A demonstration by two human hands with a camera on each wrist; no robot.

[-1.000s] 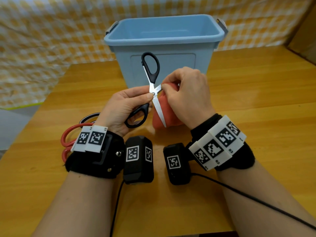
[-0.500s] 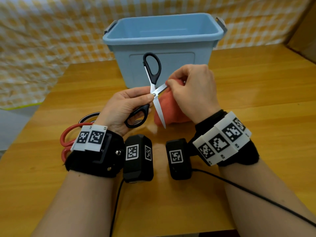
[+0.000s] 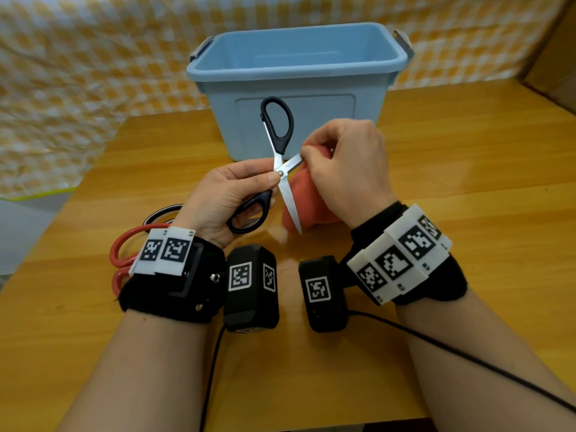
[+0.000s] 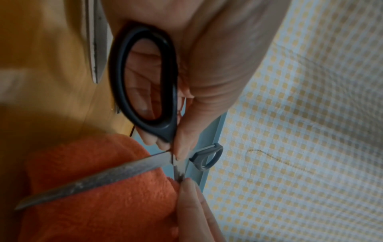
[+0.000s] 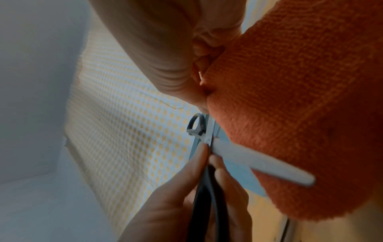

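The scissors (image 3: 288, 201) are standing wide open just in front of the bin (image 3: 293, 71), with both hands holding them above the table (image 3: 467, 213). The left hand (image 3: 224, 201) is pinching them at the pivot between thumb and fingertips. Its other fingers are curling behind the lower black handle, while the upper handle is pointing up against the bin's front wall. One blade is slanting down toward the table and away from the bin. The other is running sideways into the right hand (image 3: 349, 169). There the curled thumb and forefinger are gripping the cloth (image 3: 314, 204) around that blade's end. The rest of the orange cloth is bunching under the right palm and hanging behind the long blade. Both forearms are reaching toward the bin, wrists raised, with the right knuckles facing up. The bin is sitting on the wooden table. Red loops (image 3: 124, 247) are lying well in front of the bin, beside the left wrist. A checked curtain (image 3: 78, 88) is hanging behind the bin.
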